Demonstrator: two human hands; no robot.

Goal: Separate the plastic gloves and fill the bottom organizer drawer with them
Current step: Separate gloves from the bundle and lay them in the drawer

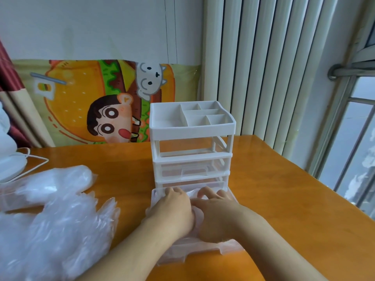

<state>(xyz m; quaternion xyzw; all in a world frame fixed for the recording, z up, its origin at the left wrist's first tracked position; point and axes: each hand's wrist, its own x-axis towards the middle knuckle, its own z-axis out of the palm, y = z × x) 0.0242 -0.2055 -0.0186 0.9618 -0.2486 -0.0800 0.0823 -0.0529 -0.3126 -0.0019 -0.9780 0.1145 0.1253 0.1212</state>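
We see our left hand [174,207] and right hand [217,216] bare, with no gloves, rings, watch or bracelets on them. Both forearms are uncovered up to the frame's lower edge; no sleeve shows anywhere. Our fingernails look short and unpainted.

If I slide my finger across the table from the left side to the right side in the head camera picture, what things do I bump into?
White cord → pile of plastic gloves → left hand → right hand, both pressing gloves into the pulled-out bottom drawer → bare orange table.
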